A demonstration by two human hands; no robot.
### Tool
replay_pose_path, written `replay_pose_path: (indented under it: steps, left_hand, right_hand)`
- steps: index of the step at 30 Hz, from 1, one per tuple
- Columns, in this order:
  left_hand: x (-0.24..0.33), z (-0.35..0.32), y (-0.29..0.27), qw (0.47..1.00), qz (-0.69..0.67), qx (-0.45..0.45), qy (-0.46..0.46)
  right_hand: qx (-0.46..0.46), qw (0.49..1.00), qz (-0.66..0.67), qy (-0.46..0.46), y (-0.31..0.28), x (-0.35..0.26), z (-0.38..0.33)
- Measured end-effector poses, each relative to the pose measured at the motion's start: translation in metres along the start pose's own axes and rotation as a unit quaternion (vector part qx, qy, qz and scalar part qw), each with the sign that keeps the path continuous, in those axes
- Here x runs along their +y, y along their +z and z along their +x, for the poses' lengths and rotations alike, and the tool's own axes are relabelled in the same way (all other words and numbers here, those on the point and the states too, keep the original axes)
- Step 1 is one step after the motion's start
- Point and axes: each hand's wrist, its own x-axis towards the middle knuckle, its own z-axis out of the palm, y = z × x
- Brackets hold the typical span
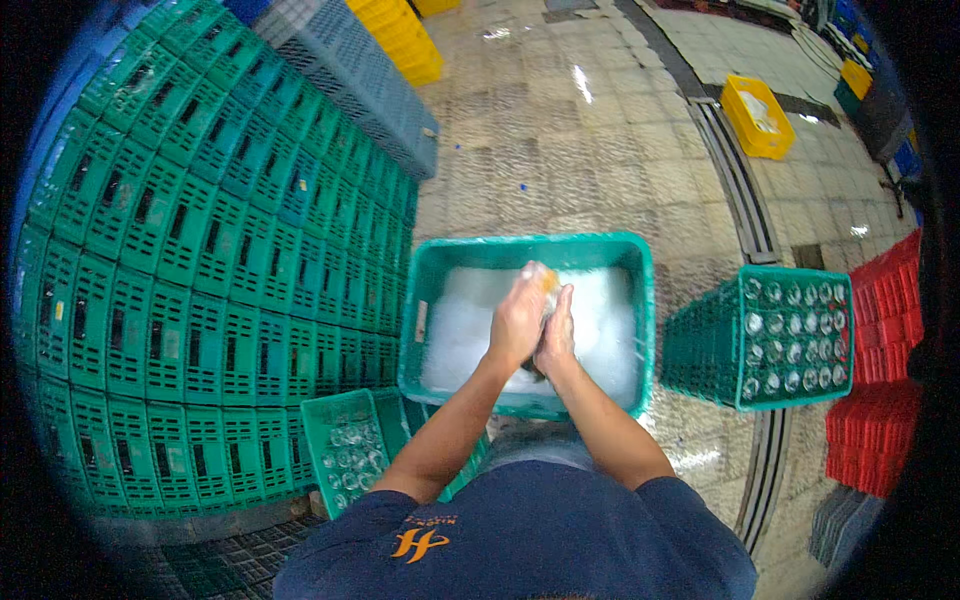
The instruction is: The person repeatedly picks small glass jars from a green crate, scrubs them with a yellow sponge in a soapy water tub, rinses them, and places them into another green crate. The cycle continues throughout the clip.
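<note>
My hands meet over a green tub [650, 300] of white, foamy water [460, 320]. The fingers of my left hand [516, 318] curl round a small foam-covered thing with a yellow-orange patch [547, 280], perhaps a sponge; its kind is blurred and mostly covered. Against its other side presses my right hand [558, 328], fingers together and pointing away from me. Whether a glass is also between the palms, I cannot tell. Both hands are above the foam, near the tub's middle.
Stacked green crates [210, 290] form a wall on the left. Beside the tub's near left corner, a green crate [320, 430] holds clear glasses. On the right stands a green crate stack [705, 325] with glasses in its top, near red crates [870, 430]. A yellow bin [735, 110] sits farther off by a floor drain [735, 190].
</note>
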Motion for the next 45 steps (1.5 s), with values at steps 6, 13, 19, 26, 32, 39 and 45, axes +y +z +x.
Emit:
replay_pose_path:
  steps: [6,13,19,26,32,39,45]
  left_hand:
    - [-0.020,0.002,-0.014,0.999,0.008,0.016,0.045]
    - [-0.025,-0.008,-0.027,0.995,0.052,0.018,-0.086]
    - [-0.073,0.024,-0.041,0.936,-0.264,0.026,-0.232]
    - [-0.066,0.016,-0.067,0.969,0.173,-0.074,-0.161]
    - [-0.039,0.025,-0.076,0.990,0.074,0.072,-0.097]
    - [-0.012,-0.031,-0.052,0.823,-0.393,-0.200,-0.358]
    - [-0.003,-0.049,-0.021,0.952,0.105,-0.278,-0.073]
  right_hand:
    - [-0.034,0.998,0.002,-0.046,0.016,0.009,0.017]
    - [-0.084,0.929,-0.306,-0.192,0.030,0.034,0.001]
    - [-0.152,0.947,-0.063,0.274,0.047,0.009,-0.018]
    - [0.042,0.967,-0.093,0.233,0.024,0.009,-0.024]
    - [0.020,0.967,-0.141,0.211,0.006,0.002,-0.002]
    - [-0.010,0.990,0.121,0.075,0.023,-0.012,0.044]
    - [-0.042,0.945,-0.322,-0.041,0.051,-0.036,0.048]
